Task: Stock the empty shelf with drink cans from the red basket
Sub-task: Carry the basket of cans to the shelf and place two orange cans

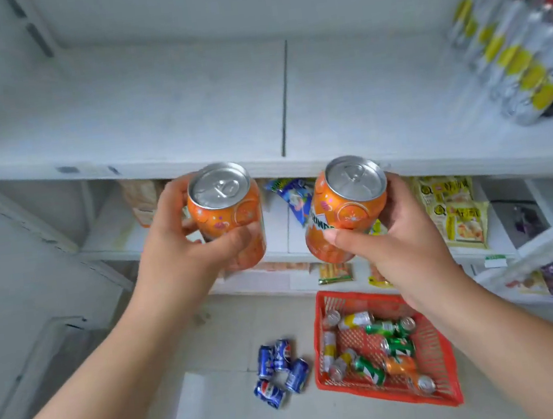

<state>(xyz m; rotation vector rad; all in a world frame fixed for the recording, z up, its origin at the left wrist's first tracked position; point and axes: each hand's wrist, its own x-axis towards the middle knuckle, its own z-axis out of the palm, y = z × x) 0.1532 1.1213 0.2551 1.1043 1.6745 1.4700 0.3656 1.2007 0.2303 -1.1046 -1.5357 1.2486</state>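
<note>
**Two orange cans in hand, shelf bare**

Left hand has fingers wrapped around an orange can, upright, tab up. Right hand grips a second orange can, tilted slightly left. Both are held just below the front edge of the white shelf, not touching it. On the floor: red basket with green, yellow and orange cans lying loose; four blue cans beside it. Farther back, bottled drinks at the shelf's right end.
</note>
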